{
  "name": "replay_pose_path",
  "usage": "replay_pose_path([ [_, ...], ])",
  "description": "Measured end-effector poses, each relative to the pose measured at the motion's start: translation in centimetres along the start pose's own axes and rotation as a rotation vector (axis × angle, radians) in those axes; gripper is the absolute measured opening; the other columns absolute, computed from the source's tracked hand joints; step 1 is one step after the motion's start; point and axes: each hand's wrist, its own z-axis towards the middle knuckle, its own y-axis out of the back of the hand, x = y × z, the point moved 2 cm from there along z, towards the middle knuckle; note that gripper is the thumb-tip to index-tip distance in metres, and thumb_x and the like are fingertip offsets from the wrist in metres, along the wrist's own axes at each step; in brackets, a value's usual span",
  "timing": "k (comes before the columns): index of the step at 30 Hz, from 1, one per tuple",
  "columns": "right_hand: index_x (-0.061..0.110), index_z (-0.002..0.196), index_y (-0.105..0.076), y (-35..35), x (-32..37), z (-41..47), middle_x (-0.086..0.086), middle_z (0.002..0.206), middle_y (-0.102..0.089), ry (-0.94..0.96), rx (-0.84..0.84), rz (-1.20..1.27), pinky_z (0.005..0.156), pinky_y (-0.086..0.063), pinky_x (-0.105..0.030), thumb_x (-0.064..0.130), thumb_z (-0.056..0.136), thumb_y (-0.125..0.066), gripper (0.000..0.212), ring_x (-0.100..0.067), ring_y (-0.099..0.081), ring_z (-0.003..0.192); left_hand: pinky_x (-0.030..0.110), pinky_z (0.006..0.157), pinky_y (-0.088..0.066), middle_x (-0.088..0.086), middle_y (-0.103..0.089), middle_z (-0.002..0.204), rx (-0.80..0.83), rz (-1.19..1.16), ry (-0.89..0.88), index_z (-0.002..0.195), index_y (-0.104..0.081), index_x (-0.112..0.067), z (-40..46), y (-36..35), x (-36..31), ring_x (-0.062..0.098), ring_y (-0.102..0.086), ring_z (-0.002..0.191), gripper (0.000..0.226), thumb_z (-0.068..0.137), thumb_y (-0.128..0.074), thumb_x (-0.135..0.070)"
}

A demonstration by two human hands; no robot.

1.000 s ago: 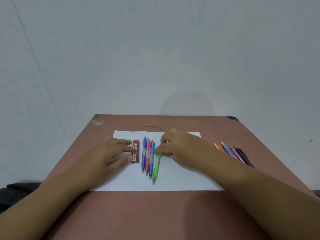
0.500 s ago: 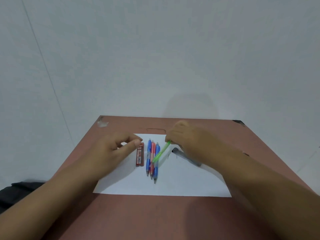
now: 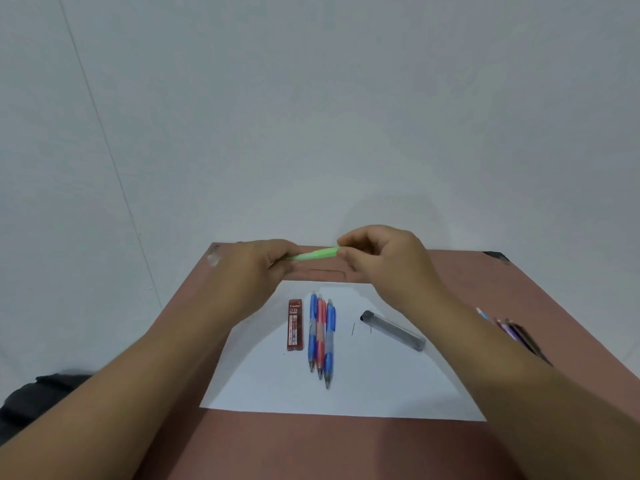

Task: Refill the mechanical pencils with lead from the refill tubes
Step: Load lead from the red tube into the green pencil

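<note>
You've got the green pencil (image 3: 317, 254) up off the surface (image 3: 346, 448), held level between both hands: left hand (image 3: 258, 268) pinching the tip end, right hand (image 3: 377, 252) pinching the cap end. Early going, I'd say; nothing looks loaded yet. Three pencils (image 3: 321, 337) wait side by side on the white paper (image 3: 381, 386), red lead tube (image 3: 294, 324) just beside them, grey tube (image 3: 393, 330) lying apart with loose leads (image 3: 353, 329) near it.

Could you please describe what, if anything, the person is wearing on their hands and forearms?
Nothing is visible: the left hand and right hand are bare, without gloves, rings, watch or bracelets, and both forearms are uncovered to the frame's edge, so no sleeves appear.
</note>
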Motion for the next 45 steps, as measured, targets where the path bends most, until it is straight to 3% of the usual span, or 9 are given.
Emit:
replay_pose_path([
  [4,0.021,0.087,-0.08,-0.8,-0.6,0.0,0.0,0.084,-0.078,-0.197,-0.045,0.324,0.089,-0.061,-0.041,0.009,0.084,-0.081,0.012,-0.018,-0.076,0.085,0.02,0.056,-0.046,-0.012,-0.07,0.078,-0.031,-0.11,-0.041,0.104,-0.073,-0.037,-0.7,-0.6,0.3,0.009,-0.06,0.068,0.012,0.096,-0.064,-0.032],
  [7,0.018,0.086,-0.08,-1.2,-0.8,0.2,-0.003,0.084,-0.078,-0.241,-0.096,0.422,0.088,-0.062,-0.038,0.005,0.083,-0.082,0.013,-0.019,-0.076,0.084,0.033,0.055,-0.049,-0.013,-0.065,0.069,-0.052,-0.177,-0.059,0.095,-0.071,-0.041,-0.8,-1.1,0.6,0.01,-0.058,0.062,0.01,0.094,-0.067,-0.031],
  [11,0.015,0.087,-0.078,-1.1,-1.6,0.5,0.001,0.079,-0.074,-0.245,-0.141,0.457,0.08,-0.062,-0.032,-0.004,0.081,-0.08,0.02,-0.017,-0.074,0.081,0.019,0.053,-0.038,-0.023,-0.061,0.064,-0.033,-0.177,-0.037,0.095,-0.071,-0.04,-0.7,-1.4,1.2,0.001,-0.055,0.062,0.011,0.094,-0.068,-0.03],
  [16,0.024,0.094,-0.076,1.2,-3.9,0.5,0.008,0.083,-0.074,-0.202,-0.128,0.105,0.075,-0.06,-0.021,-0.003,0.087,-0.071,0.028,-0.009,-0.073,0.079,0.026,0.057,-0.048,-0.018,-0.064,0.07,-0.024,-0.103,-0.054,0.088,-0.062,-0.051,-0.6,-0.7,2.7,0.008,-0.059,0.065,0.021,0.093,-0.068,-0.031],
  [21,0.034,0.098,-0.072,2.5,-5.4,0.0,0.014,0.087,-0.072,-0.153,0.159,-0.341,0.075,-0.052,-0.015,0.004,0.087,-0.069,0.033,0.001,-0.065,0.08,0.032,0.067,-0.052,-0.009,-0.068,0.077,-0.051,-0.169,0.032,0.077,-0.064,-0.05,-0.5,0.2,3.8,0.015,-0.064,0.071,0.029,0.09,-0.072,-0.025],
  [24,0.035,0.104,-0.072,2.4,-5.7,0.0,0.017,0.085,-0.072,-0.177,0.22,-0.347,0.081,-0.054,-0.019,0.003,0.085,-0.067,0.037,0.002,-0.066,0.08,0.017,0.065,-0.046,-0.01,-0.068,0.079,-0.049,-0.195,0.042,0.077,-0.064,-0.051,-0.3,0.2,3.9,0.01,-0.062,0.075,0.033,0.091,-0.072,-0.022],
  [28,0.039,0.103,-0.071,2.5,-6.2,0.0,0.021,0.086,-0.071,-0.196,0.274,-0.384,0.084,-0.057,-0.024,0.005,0.086,-0.065,0.038,0.001,-0.068,0.083,0.035,0.068,-0.05,-0.02,-0.066,0.087,-0.012,-0.213,0.007,0.076,-0.065,-0.063,-0.3,0.1,3.3,0.016,-0.06,0.076,0.042,0.09,-0.072,-0.025],
  [40,0.033,0.101,-0.075,3.2,-6.0,-0.3,0.017,0.093,-0.073,-0.307,0.279,-0.238,0.058,-0.046,-0.008,0.008,0.084,-0.073,0.031,0.011,-0.062,0.068,0.029,0.062,-0.045,-0.027,-0.066,0.083,-0.023,-0.211,-0.057,0.077,-0.059,-0.074,-0.5,0.3,2.9,0.016,-0.057,0.083,0.05,0.089,-0.072,-0.028],
  [45,0.034,0.098,-0.078,2.6,-4.1,-0.2,0.018,0.087,-0.07,-0.081,0.067,-0.235,0.069,-0.042,-0.006,0.022,0.089,-0.077,0.015,0.009,-0.06,0.074,0.019,0.055,-0.045,-0.028,-0.066,0.075,0.028,-0.229,-0.057,0.085,-0.067,-0.057,-0.7,-0.3,2.6,0.004,-0.06,0.067,0.015,0.087,-0.067,-0.042],
])
